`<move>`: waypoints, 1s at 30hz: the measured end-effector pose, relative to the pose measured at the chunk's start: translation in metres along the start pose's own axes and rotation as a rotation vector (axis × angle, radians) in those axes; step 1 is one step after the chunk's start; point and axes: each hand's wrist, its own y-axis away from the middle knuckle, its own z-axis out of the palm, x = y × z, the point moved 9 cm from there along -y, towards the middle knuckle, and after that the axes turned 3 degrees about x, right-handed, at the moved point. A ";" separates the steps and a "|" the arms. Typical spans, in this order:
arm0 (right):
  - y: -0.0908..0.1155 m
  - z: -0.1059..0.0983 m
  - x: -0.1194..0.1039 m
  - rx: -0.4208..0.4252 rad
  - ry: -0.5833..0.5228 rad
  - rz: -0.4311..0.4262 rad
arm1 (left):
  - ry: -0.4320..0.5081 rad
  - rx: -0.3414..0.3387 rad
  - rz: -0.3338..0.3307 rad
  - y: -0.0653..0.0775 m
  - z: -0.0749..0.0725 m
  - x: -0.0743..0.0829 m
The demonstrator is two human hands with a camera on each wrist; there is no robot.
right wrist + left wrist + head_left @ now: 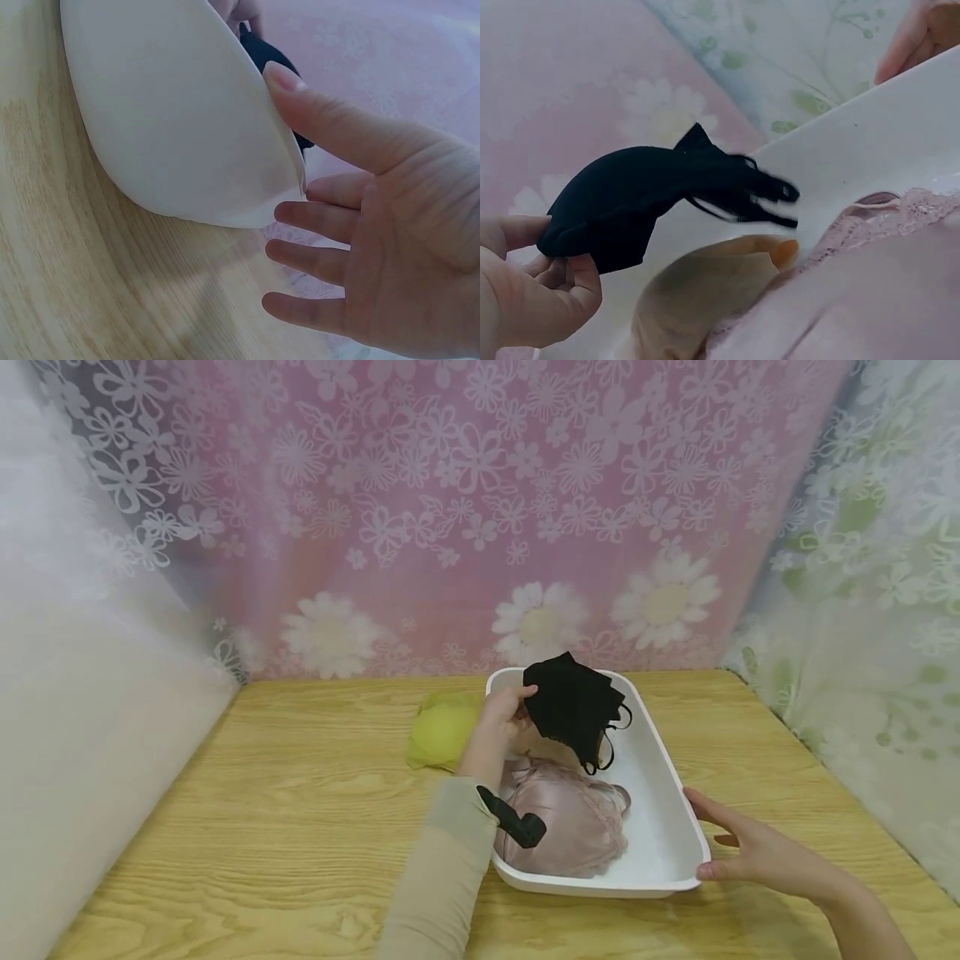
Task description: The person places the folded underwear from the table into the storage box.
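A folded black bra (pixel 573 702) hangs above the back of a white tray (pixel 663 852). My left hand (pixel 510 710) pinches its edge between thumb and fingers, as the left wrist view also shows, with the straps (pixel 772 195) dangling away from the hand. Inside the tray a pink lace-edged bra (pixel 562 827) lies at the front left. Behind it is a beige bra (pixel 712 292), partly covered by the black one in the head view. My right hand (pixel 765 852) touches the tray's right side near the front corner, its fingers extended.
A yellow-green bra (pixel 442 731) lies on the wooden table (pixel 300 827) left of the tray, partly behind my left forearm. Flowered curtains (pixel 480 510) close off the back and sides. A black camera mount (pixel 517 822) sticks out from my left wrist.
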 end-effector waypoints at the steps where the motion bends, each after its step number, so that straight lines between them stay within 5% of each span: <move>1: 0.000 0.000 0.000 0.000 -0.003 -0.002 | 0.002 0.016 -0.006 -0.002 -0.001 -0.003; 6: 0.001 0.000 0.000 0.006 -0.006 -0.004 | -0.079 0.100 0.022 -0.032 -0.013 -0.020; 8: 0.001 0.000 0.000 0.007 -0.006 -0.004 | -0.112 0.083 0.069 -0.073 -0.021 -0.033; 11: 0.001 0.000 0.000 0.000 -0.013 -0.002 | -0.217 0.093 0.127 -0.110 -0.030 -0.043; 13: 0.001 0.000 0.000 -0.005 -0.021 -0.004 | -0.299 0.109 0.145 -0.108 -0.030 -0.039; 17: 0.001 0.002 0.000 -0.009 -0.029 -0.014 | -0.516 0.172 0.154 -0.043 -0.023 -0.014; 20: 0.001 0.002 0.000 -0.003 -0.022 -0.022 | -0.613 0.145 0.185 -0.015 -0.019 -0.002; 26: 0.002 0.001 0.002 -0.012 -0.020 -0.002 | -0.690 0.080 0.260 -0.001 -0.013 0.018; 30: 0.002 0.000 0.002 -0.010 -0.021 0.006 | -0.647 0.047 0.280 0.003 -0.018 0.041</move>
